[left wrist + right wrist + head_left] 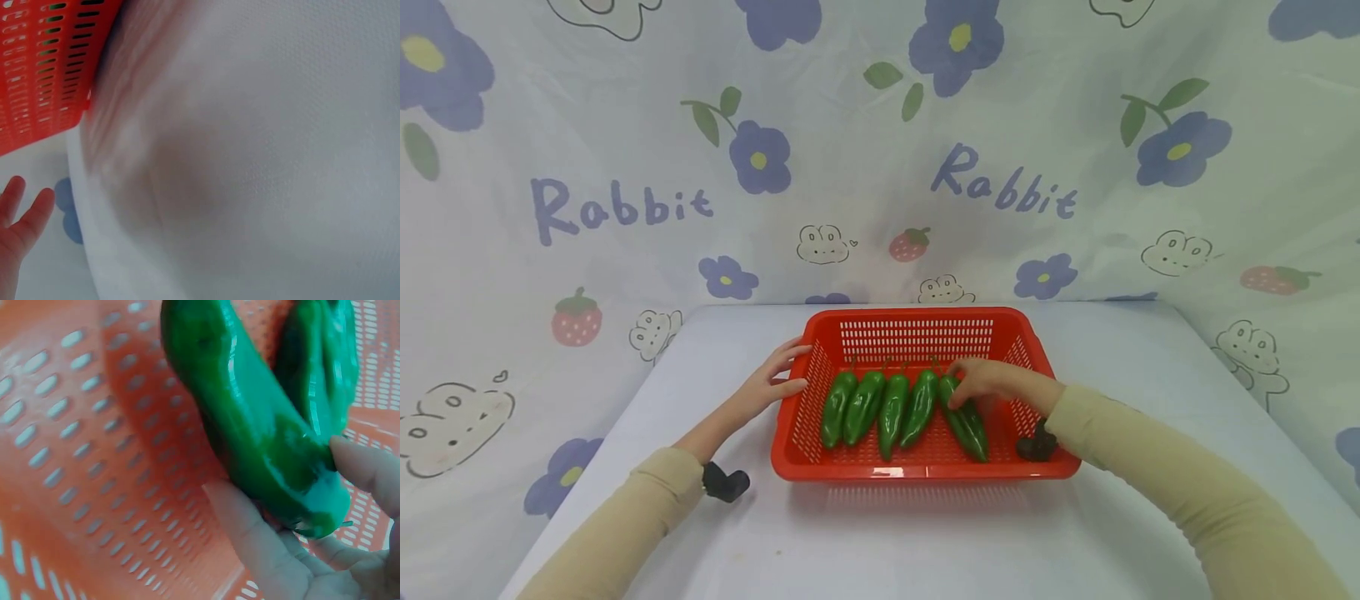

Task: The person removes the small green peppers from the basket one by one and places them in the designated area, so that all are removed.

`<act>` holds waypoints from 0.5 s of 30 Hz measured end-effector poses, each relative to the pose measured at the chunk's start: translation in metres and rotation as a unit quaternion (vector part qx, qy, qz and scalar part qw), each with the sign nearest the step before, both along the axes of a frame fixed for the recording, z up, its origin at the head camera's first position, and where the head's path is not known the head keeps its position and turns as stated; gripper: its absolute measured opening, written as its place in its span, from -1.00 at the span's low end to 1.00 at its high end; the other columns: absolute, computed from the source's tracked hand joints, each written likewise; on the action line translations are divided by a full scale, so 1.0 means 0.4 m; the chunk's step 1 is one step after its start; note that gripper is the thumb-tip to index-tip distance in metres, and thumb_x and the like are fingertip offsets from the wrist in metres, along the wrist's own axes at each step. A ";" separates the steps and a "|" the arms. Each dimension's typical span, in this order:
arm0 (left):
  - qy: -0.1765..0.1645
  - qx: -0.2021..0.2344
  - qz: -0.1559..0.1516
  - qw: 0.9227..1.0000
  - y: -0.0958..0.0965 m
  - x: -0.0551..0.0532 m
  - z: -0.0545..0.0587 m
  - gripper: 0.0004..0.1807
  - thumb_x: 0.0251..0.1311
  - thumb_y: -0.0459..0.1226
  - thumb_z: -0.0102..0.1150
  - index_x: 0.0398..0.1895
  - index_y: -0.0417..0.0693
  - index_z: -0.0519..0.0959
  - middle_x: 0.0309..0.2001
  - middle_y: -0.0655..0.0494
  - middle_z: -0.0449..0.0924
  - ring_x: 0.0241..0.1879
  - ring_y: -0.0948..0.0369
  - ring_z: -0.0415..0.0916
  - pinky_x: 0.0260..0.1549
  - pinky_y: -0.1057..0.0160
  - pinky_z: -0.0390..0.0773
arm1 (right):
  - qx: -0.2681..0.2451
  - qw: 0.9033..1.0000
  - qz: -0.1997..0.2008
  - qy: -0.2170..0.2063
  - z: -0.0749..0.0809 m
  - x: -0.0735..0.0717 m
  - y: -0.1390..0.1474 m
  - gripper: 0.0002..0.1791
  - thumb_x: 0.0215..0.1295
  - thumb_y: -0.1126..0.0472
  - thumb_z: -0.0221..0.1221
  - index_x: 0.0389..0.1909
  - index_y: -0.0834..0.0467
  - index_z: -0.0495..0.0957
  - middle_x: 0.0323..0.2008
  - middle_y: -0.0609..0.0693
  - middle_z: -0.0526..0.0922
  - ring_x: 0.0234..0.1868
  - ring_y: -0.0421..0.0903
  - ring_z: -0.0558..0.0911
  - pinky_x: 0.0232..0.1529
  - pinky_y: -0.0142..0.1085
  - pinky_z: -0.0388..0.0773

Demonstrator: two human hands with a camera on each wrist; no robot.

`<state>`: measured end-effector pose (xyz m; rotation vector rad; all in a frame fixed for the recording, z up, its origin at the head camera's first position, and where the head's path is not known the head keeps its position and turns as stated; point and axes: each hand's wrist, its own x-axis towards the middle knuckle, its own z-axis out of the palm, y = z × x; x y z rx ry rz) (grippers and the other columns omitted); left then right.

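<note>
Several green peppers (893, 408) lie side by side in a red plastic basket (925, 472), stems toward the back wall. My right hand (988, 379) reaches in over the right side and grips the rightmost pepper (967, 429) near its stem end. In the right wrist view, the thumb and fingers are on either side of that pepper (250, 406), and the other peppers (312, 369) lie just beyond. At the basket's left rim is my left hand (775, 375), its fingers and thumb spread. The left wrist view shows fingertips close to the basket wall (50, 81); contact is unclear.
The basket stands on a white-covered table (880, 550). A patterned curtain (850, 183) with flowers and rabbits hangs behind and along the sides. Each wrist carries a small black camera (726, 482).
</note>
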<state>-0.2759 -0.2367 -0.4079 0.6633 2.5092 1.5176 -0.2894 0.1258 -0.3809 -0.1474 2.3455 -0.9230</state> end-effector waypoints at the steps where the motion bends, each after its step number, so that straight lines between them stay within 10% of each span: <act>1: 0.000 0.000 0.000 1.000 0.000 0.001 0.001 -0.35 0.17 -0.20 0.06 0.33 -0.08 0.15 0.44 -0.05 -0.22 0.28 -0.17 0.04 0.11 -0.17 0.31 | -0.008 1.000 0.000 -0.002 0.004 0.000 0.001 -0.37 -0.02 0.31 0.28 0.14 0.22 0.31 -0.07 0.15 0.45 -0.19 0.01 0.56 -0.25 -0.15 0.61; 15: 0.001 0.005 0.001 1.000 0.000 -0.003 -0.007 -0.37 0.18 -0.21 0.03 0.33 -0.08 0.15 0.44 -0.05 -0.22 0.27 -0.17 0.05 0.12 -0.20 0.28 | -0.095 0.995 -0.002 -0.021 0.035 0.002 0.021 -0.35 0.05 0.25 0.26 0.19 0.20 0.26 -0.08 0.17 0.51 -0.18 0.03 0.60 -0.35 -0.10 0.63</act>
